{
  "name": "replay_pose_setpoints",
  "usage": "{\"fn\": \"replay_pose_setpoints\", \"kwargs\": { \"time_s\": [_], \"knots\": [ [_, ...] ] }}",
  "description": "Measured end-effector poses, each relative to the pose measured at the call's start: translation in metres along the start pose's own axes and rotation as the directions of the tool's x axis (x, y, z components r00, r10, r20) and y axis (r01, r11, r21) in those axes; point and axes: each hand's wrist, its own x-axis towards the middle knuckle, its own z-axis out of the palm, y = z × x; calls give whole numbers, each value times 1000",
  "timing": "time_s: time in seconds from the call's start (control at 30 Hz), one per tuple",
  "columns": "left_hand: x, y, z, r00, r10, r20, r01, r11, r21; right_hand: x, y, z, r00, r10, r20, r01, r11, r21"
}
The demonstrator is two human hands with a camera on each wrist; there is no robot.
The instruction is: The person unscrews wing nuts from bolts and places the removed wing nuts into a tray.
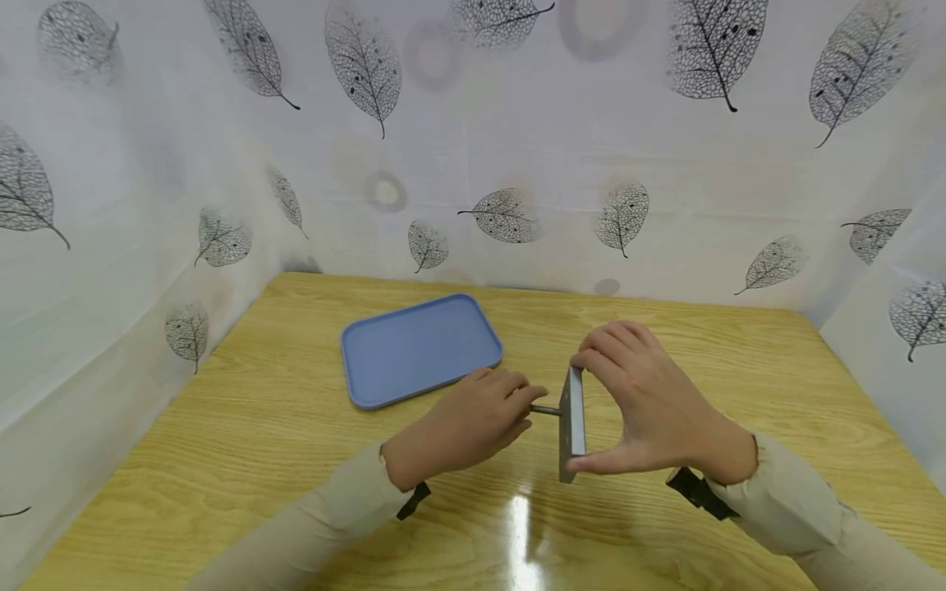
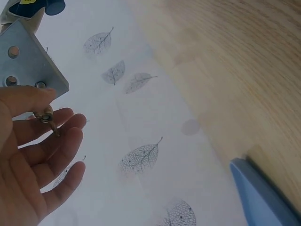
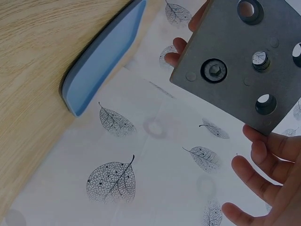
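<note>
A grey metal plate (image 1: 572, 423) with several holes stands on edge above the table. My right hand (image 1: 650, 402) grips it by opposite edges, thumb below and fingers on top. In the right wrist view, a hex-socket bolt head (image 3: 214, 70) sits in one hole of the plate (image 3: 230, 42). The bolt's shank (image 1: 545, 410) sticks out of the other face towards my left hand (image 1: 473, 419). Thumb and fingers of that hand pinch around the shank's end. A small brass-coloured piece (image 2: 45, 115), its exact kind unclear, shows between them in the left wrist view.
A blue rectangular tray (image 1: 421, 349) lies on the wooden table (image 1: 244, 427), beyond my left hand. White cloth with a leaf print (image 1: 517, 123) hangs behind and at both sides of the table. Dark straps (image 1: 698, 492) sit at both wrists.
</note>
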Motion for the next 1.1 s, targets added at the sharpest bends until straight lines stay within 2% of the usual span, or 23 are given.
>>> {"fn": "replay_pose_setpoints", "kwargs": {
  "time_s": [0.4, 0.63, 0.87, 1.1],
  "knots": [
    [1, -1, -2, 1000, -12, 12, 13, 999, -38, 1, 0, 0, 1000, -11, -17, 11, 1000, -10],
    [1, -2, 0, 999, -18, -47, 16, 999, -42, 0, 0, 0, 999, -12, -31, 12, 1000, -1],
    [2, -1, 0, 997, -4, -71, 1, 999, -40, -1, 1, 0, 1000, 13, 11, -13, 1000, 9],
    [3, 0, 4, 998, 46, -36, -47, 999, -25, 0, 0, -1, 1000, 18, 18, -19, 1000, 10]
  ]
}}
